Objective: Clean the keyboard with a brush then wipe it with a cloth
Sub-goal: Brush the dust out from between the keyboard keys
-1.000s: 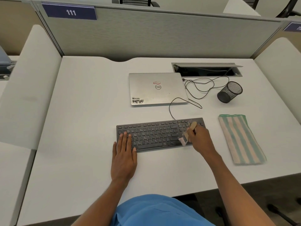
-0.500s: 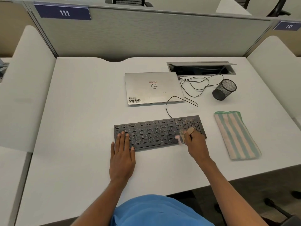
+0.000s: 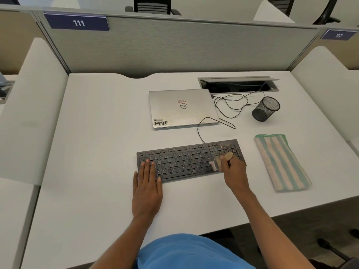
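Note:
A black keyboard (image 3: 182,162) lies across the white desk in front of me, with dusty specks on its right end. My right hand (image 3: 234,172) grips a small wooden-handled brush (image 3: 218,162), whose pale bristles touch the keys on the right part of the keyboard. My left hand (image 3: 147,189) lies flat, fingers straight, pressing on the keyboard's left end. A green-and-cream striped cloth (image 3: 279,162) lies folded on the desk to the right of the keyboard, untouched.
A shut silver laptop (image 3: 182,108) sits behind the keyboard, with black cables (image 3: 231,104) running to an open cable hatch (image 3: 238,85). A black mesh pen cup (image 3: 266,108) lies tipped over at the back right. A grey partition (image 3: 174,47) closes off the desk's far edge.
My right hand and the brush have made small sweeps over the right part of the keyboard. My left hand has stayed flat on the left end. The camera view has shifted slightly.

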`<action>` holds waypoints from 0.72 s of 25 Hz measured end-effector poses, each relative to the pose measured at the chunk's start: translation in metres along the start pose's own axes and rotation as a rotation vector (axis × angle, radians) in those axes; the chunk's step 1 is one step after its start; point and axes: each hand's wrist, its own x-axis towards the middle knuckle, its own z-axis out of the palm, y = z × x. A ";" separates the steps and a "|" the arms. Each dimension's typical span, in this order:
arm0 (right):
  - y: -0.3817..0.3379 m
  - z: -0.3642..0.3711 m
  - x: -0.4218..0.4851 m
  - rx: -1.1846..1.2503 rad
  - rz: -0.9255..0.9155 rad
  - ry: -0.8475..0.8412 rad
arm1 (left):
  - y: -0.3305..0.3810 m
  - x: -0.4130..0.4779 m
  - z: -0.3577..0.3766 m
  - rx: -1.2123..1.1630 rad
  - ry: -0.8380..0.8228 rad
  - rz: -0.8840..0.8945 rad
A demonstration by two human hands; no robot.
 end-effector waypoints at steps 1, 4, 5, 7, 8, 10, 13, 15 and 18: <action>0.003 -0.002 -0.004 0.008 0.003 -0.027 | 0.000 0.000 0.000 0.000 0.000 -0.001; 0.005 -0.008 -0.002 -0.062 0.006 -0.042 | -0.001 0.000 0.001 0.001 0.003 -0.001; 0.002 -0.009 0.000 -0.064 -0.001 -0.022 | -0.001 0.000 0.001 0.001 0.002 0.001; -0.003 -0.008 0.004 -0.044 -0.016 0.021 | 0.000 0.000 0.001 0.002 0.001 0.003; -0.006 -0.006 0.004 -0.024 -0.024 0.019 | 0.000 0.000 0.001 0.002 0.002 0.003; -0.006 -0.003 0.003 -0.003 -0.029 -0.023 | 0.000 0.000 0.000 -0.003 0.003 0.002; 0.008 -0.002 0.004 -0.081 0.005 -0.084 | 0.000 0.000 0.000 -0.002 0.001 0.001; 0.011 -0.006 0.004 -0.134 0.025 -0.120 | 0.000 0.001 0.000 0.002 0.000 0.002; 0.001 -0.009 0.007 -0.087 -0.011 -0.045 | 0.001 0.001 0.001 0.010 0.000 0.005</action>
